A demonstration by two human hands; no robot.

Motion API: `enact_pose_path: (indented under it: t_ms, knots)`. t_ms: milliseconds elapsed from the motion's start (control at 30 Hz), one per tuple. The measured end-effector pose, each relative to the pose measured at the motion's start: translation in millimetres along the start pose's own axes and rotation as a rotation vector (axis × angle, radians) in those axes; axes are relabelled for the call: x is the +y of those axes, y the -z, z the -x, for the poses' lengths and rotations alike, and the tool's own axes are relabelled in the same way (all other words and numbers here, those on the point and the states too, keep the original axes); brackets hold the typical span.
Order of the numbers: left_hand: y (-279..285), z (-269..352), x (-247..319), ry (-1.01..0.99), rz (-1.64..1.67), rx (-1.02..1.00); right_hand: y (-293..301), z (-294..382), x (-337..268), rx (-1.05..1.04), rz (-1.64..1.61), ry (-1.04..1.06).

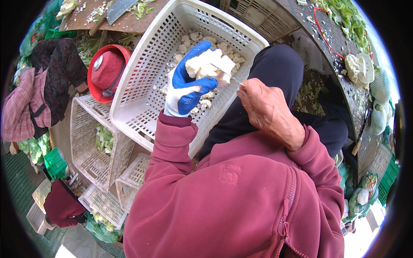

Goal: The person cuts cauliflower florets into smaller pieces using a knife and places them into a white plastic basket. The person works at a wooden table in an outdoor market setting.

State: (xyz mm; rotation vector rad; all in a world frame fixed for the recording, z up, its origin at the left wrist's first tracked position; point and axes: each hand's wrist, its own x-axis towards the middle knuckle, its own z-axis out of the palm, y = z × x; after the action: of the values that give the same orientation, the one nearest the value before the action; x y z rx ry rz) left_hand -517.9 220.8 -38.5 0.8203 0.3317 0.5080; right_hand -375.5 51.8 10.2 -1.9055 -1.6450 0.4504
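My left hand (190, 84), in a blue-coated white work glove, grips a trimmed head of white cauliflower (209, 64) above a white perforated plastic crate (138, 80). Bare and curled, my right hand (269, 109) holds a thin-bladed knife (227, 73); its handle is hidden in the fist. The blade lies against the right side of the cauliflower, and its tip is hard to make out there. Cut florets (206, 104) and small crumbs are scattered over the crate's floor, mostly beyond and beneath my gloved hand. My right knee stands beside the crate.
A red bucket (126, 51) holding a red hat (108, 69) stands left of the crate. More plastic crates (93, 142) sit at lower left. A cleaver (119, 11) lies on a board; cauliflower (358, 69) rests on the right-hand table. Co-workers (25, 103) are at left.
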Motion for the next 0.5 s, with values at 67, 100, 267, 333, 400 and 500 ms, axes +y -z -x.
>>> enact_pose_path:
  t_ms: [67, 100, 267, 333, 400, 500]
  knots:
    - [1.1, -0.2, -1.9, 0.022, 0.002, 0.003, -3.1, -2.1, 2.8, 0.005, 0.023, -0.007]
    - [1.5, -0.2, -3.1, 0.018, -0.001, 0.014, -5.0, -4.1, 4.4, 0.008, 0.035, -0.008]
    - [2.3, -0.4, -8.6, -0.018, -0.016, 0.008, -9.6, -9.9, 9.9, -0.011, 0.132, -0.003]
    - [-0.4, 0.5, -12.1, -0.053, -0.019, -0.005, -10.0, -10.8, 9.8, -0.014, 0.157, -0.005]
    - [-1.4, -1.8, -12.1, 0.04, 0.138, 0.008, -9.4, -10.7, 8.8, 0.009, 0.159, 0.01]
    - [-2.8, -5.1, -10.4, 0.062, 0.129, 0.014, -6.3, -10.1, 7.1, -0.022, 0.155, -0.008]
